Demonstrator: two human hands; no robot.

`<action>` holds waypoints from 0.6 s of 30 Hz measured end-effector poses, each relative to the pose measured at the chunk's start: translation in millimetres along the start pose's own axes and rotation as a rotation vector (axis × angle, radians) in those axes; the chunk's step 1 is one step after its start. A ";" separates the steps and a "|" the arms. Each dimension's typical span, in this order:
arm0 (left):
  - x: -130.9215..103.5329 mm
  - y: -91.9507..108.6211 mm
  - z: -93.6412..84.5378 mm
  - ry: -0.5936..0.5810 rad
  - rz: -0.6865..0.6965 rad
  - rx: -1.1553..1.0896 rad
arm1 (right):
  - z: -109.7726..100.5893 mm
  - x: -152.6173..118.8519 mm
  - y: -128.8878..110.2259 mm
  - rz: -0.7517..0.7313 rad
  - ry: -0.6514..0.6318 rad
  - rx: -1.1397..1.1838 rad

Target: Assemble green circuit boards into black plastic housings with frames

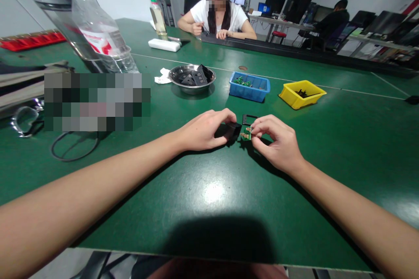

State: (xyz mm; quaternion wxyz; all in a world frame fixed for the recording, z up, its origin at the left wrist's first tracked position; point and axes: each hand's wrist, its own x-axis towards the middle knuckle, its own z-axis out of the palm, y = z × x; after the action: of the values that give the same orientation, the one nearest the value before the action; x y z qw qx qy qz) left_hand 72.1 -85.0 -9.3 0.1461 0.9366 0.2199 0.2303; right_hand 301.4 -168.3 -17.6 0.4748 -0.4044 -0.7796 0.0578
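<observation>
Between thumb and fingers, my left hand [209,130] grips a small black plastic housing [234,130] just above the green table. My right hand [276,141] pinches a small green circuit board [247,133] with copper-coloured metal parts on it. The board is held close to the right side of the housing, with a narrow gap that I cannot measure exactly. Just behind the board lies a thin black plastic frame [248,117] on the table, partly hidden by my right fingers.
Beyond my hands stand a metal bowl [193,89] of black housings, a blue bin [250,92] with circuit boards and a yellow bin [299,102] with dark pieces. Bottles [101,35] and a cable loop [74,158] are at left. Across the table sits a person [235,15].
</observation>
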 end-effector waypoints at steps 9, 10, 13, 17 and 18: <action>0.9 1.4 -0.6 -0.047 0.047 0.012 | -2.2 0.0 -8.1 -0.116 0.036 -0.064; 0.8 1.4 -0.4 -0.047 0.060 0.016 | -2.3 -0.1 -8.4 -0.122 0.033 -0.067; 0.3 3.3 0.2 -0.043 0.102 0.024 | -2.6 -0.5 -8.0 -0.151 0.000 -0.066; -0.6 7.7 1.2 -0.036 0.135 0.022 | -2.8 -0.7 -7.1 -0.198 -0.030 -0.065; -0.8 8.3 1.4 -0.035 0.141 0.022 | -2.8 -0.7 -7.1 -0.201 -0.032 -0.067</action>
State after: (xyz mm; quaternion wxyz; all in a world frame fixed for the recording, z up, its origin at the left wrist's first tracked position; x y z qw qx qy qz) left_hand 75.0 -92.8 -7.7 0.1231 0.9553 0.1532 0.2210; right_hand 299.7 -174.4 -13.2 0.4520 -0.3388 -0.8251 -0.0097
